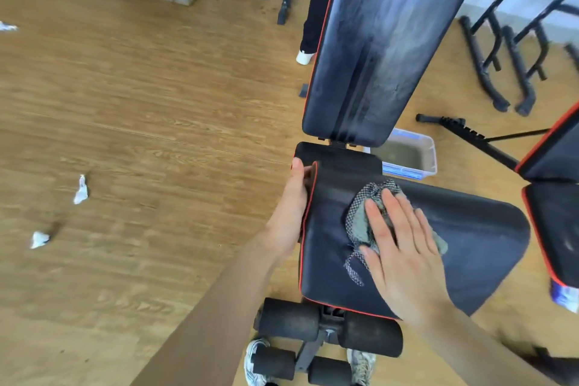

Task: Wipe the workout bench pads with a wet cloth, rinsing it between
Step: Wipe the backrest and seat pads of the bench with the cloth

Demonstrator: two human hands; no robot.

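While the left hand (293,197) grips the seat pad's (470,229) left edge, the right hand (404,247) presses the cloth (360,222) flat-fingered onto it.

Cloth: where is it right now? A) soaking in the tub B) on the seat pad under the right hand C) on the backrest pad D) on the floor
B: the right hand presses the cloth flat on the seat pad.
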